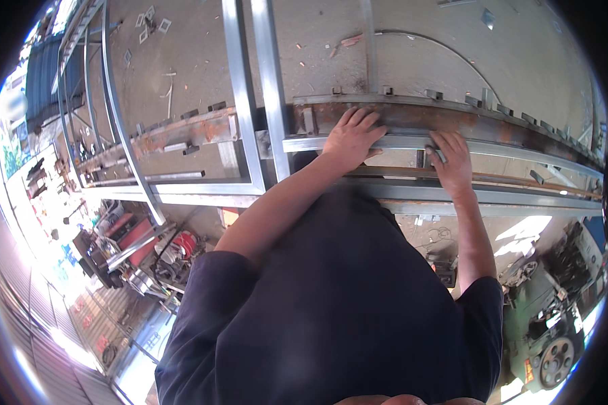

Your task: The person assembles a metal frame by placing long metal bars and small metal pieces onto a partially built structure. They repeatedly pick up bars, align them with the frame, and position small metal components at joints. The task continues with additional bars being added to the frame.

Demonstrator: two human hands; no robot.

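Note:
A shiny square metal tube [405,142] lies lengthwise in front of me, along the near side of a rusty steel beam [405,116]. Close to the tube's left end, my left hand [353,140] is wrapped over it, fingers on the far side by the beam and thumb on the near side. Further right, my right hand [451,159] holds the same tube with fingers over its top and thumb at the near edge. Nearer my body runs a wider metal rail [486,194], partly hidden by my dark shirt.
Two upright-looking galvanized tubes [270,88] cross the beam on the left, joining a metal frame [203,191]. Short brackets [434,94] line the beam's far edge. Scraps lie on the concrete floor [425,40]. A green machine [537,337] with a wheel stands at lower right.

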